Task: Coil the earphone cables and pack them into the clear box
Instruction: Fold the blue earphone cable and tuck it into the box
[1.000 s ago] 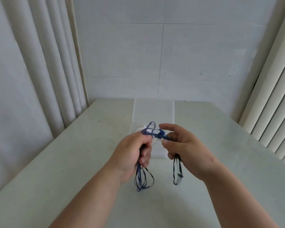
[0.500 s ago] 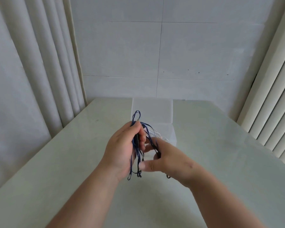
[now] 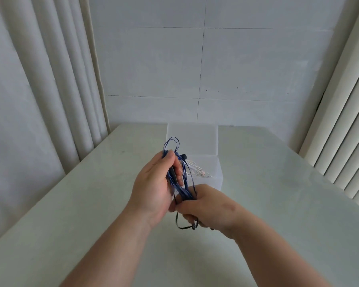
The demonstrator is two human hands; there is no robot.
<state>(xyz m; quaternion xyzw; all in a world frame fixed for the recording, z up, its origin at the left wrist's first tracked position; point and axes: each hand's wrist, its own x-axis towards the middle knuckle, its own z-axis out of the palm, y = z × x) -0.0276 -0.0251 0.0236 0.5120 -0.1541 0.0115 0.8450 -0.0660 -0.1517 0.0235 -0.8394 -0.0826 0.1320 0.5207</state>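
Observation:
A blue earphone cable (image 3: 181, 184) is bundled in long loops between both hands, above the table in front of the clear box. My left hand (image 3: 153, 186) grips the upper part, with loops sticking up past its thumb and a dark earbud beside its fingers. My right hand (image 3: 205, 206) is closed on the lower end, a dark loop hanging beneath it. The clear box (image 3: 215, 172) stands behind the hands with its lid (image 3: 193, 138) raised upright. A white earphone cable (image 3: 197, 168) lies inside it.
The pale table (image 3: 278, 204) runs to a white wall at the back. Curtains (image 3: 39, 90) hang along the left edge and vertical blinds (image 3: 344, 131) along the right.
The hands were side by side with loops dangling below each. Now the bundle is gathered lengthwise: my left hand has risen, my right hand has dropped beneath it to hold the lower end.

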